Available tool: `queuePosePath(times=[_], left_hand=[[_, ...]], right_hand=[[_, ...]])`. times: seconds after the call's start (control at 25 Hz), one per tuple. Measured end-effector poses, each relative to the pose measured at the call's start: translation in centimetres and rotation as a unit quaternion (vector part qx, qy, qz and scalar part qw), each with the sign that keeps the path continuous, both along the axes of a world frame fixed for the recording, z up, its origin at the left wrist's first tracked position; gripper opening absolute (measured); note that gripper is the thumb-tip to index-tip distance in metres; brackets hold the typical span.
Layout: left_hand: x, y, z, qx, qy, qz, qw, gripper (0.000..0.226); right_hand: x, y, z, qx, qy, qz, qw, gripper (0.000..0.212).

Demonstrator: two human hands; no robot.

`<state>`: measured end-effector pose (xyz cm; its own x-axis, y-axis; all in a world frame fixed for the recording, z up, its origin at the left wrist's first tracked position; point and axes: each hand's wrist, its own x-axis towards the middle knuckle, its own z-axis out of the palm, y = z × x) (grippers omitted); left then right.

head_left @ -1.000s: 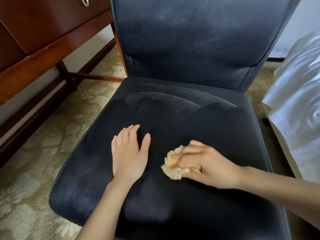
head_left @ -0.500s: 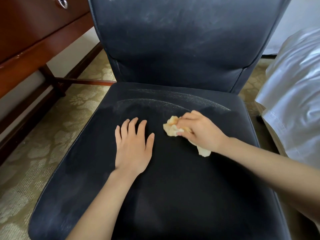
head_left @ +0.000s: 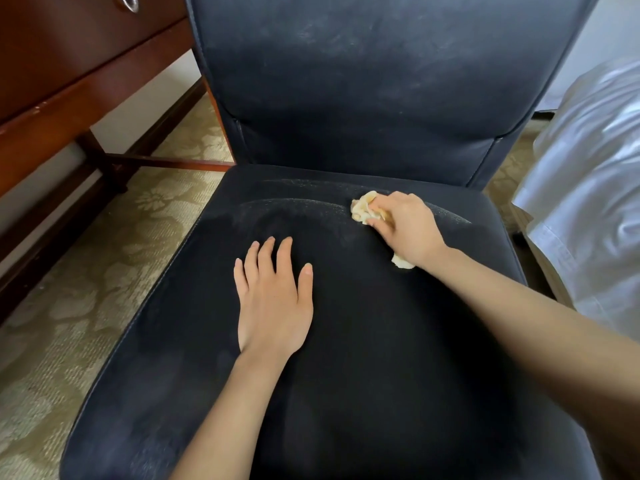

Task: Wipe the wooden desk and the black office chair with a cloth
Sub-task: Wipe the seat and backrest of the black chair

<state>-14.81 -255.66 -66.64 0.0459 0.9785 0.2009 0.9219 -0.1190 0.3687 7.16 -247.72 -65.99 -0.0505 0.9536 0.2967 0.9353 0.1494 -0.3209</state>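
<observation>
In the head view, the cloth (head_left: 363, 206) looked soft and light, best held bunched in a fist. It sat on the black chair seat (head_left: 346, 403), toward one o'clock. The right hand (head_left: 407, 230) gripped it, fingers curled around. The left hand (head_left: 273, 303) lay flat on the seat, fingers straight, holding nothing. The wooden desk (head_left: 69, 74) stood at ten o'clock.

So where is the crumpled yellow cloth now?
In the head view, the crumpled yellow cloth is gripped by the right hand at the back right of the black chair seat.
</observation>
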Motion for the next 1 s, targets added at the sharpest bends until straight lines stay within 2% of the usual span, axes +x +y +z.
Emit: queuePosePath(times=[0.16,0.32,0.4,0.52,0.6,0.64,0.84,0.92,1.0], left_hand=[[0.1,-0.1,0.0,0.003,0.000,0.001,1.000,0.061],[0.2,-0.4,0.3,0.002,-0.016,-0.007,1.000,0.064],[0.1,-0.4,0.4,0.001,-0.059,-0.021,0.998,0.062],[-0.6,0.1,0.7,-0.035,-0.196,-0.036,0.979,0.054],[-1.6,0.7,1.0,-0.060,-0.251,-0.044,0.965,0.052],[-2.2,1.0,1.1,-0.057,-0.235,-0.048,0.969,0.052],[-7.0,3.1,0.9,0.002,-0.029,-0.031,0.999,0.057],[-8.9,4.1,0.6,-0.014,0.012,0.009,1.000,0.056],[-9.7,4.7,0.3,-0.044,0.014,0.054,0.997,0.057]], right_hand=[[-1.7,-5.1,0.8,0.036,0.017,0.151,0.988,0.007],[-3.0,-8.9,0.7,0.004,0.039,0.248,0.968,0.013],[-3.2,-9.6,0.5,-0.008,0.044,0.299,0.953,0.011],[-2.8,-8.0,0.6,-0.006,0.025,0.334,0.942,0.010],[-2.7,-5.6,0.6,-0.003,0.025,0.293,0.956,0.010],[-2.7,-4.2,0.6,-0.001,0.026,0.262,0.965,0.010],[-2.0,2.9,0.1,0.007,-0.012,0.105,0.994,0.019],[-1.9,4.9,-0.1,0.012,-0.023,0.018,1.000,0.021],[-2.4,6.5,-0.2,0.022,-0.005,-0.078,0.997,0.019]])
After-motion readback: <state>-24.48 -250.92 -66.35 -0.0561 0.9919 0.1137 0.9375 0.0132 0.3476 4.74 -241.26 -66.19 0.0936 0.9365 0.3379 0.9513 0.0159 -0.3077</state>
